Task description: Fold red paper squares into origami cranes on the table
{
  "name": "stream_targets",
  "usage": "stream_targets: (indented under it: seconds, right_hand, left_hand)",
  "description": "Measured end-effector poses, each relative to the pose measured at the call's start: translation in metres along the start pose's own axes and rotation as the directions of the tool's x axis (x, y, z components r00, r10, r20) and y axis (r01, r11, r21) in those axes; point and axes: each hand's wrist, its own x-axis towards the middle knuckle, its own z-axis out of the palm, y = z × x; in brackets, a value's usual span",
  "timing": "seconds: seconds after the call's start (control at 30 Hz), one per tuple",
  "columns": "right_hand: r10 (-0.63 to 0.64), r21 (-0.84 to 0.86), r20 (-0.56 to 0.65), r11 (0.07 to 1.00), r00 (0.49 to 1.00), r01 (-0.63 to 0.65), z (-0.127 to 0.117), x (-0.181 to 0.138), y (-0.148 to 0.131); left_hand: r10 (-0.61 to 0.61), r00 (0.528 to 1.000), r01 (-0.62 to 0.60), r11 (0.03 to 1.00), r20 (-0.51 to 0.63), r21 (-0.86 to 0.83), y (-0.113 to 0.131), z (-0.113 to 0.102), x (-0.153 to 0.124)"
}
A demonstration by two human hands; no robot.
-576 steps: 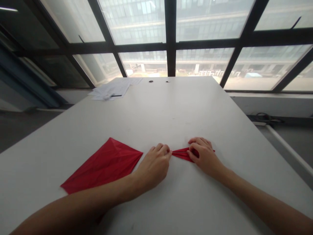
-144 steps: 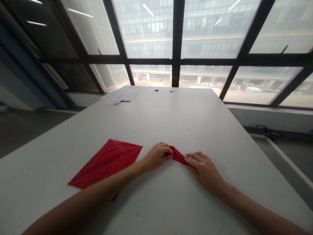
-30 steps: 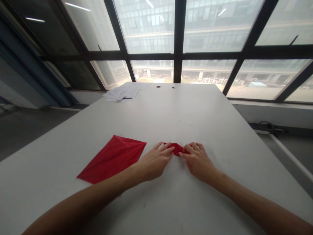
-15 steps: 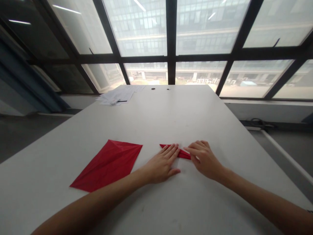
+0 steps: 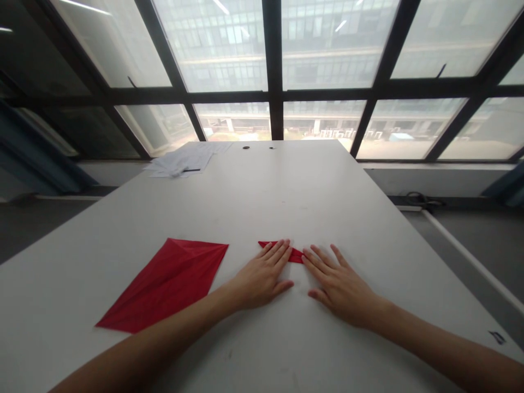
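A narrow folded strip of red cloth or thin paper (image 5: 296, 255) lies flat on the white table, with a pointed left end. My left hand (image 5: 261, 279) rests palm down across its left part, fingers stretched out over it. At the strip's right end, my right hand (image 5: 343, 287) lies flat with fingers spread, the fingertips touching it and covering that end. To the left is a larger, kite-shaped red sheet (image 5: 164, 284) with creases; my left forearm hides part of its lower edge.
Loose white papers (image 5: 180, 161) with a dark pen-like item lie at the table's far left. Two small dark spots sit near the far edge of the white table (image 5: 245, 196). A small dark mark (image 5: 498, 337) shows near the right edge. Windows stand beyond.
My right hand has gone from curled fingers at the strip's right end to lying flat and spread there. My left hand stays on the strip. The view has turned slightly right.
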Motion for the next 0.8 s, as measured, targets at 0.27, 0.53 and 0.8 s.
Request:
stream_targets:
  seconds: [0.27, 0.53, 0.8]
  right_hand:
    - [0.050, 0.002, 0.023, 0.999, 0.998, -0.050, -0.004, -0.030, 0.007]
    - [0.180, 0.028, -0.077, 0.984, 0.981, -0.178, -0.010, -0.035, 0.014]
    - [0.090, 0.094, -0.019, 0.992, 0.996, -0.088, 0.005, 0.013, -0.014]
  left_hand:
    - [-0.017, 0.998, 0.017, 1.000, 0.067, 0.002, 0.003, -0.004, 0.002]
    - [-0.021, 0.996, 0.021, 1.000, 0.086, -0.009, 0.004, -0.006, 0.003]
    - [-0.019, 1.000, 0.019, 1.000, 0.024, 0.021, 0.006, -0.008, 0.001]
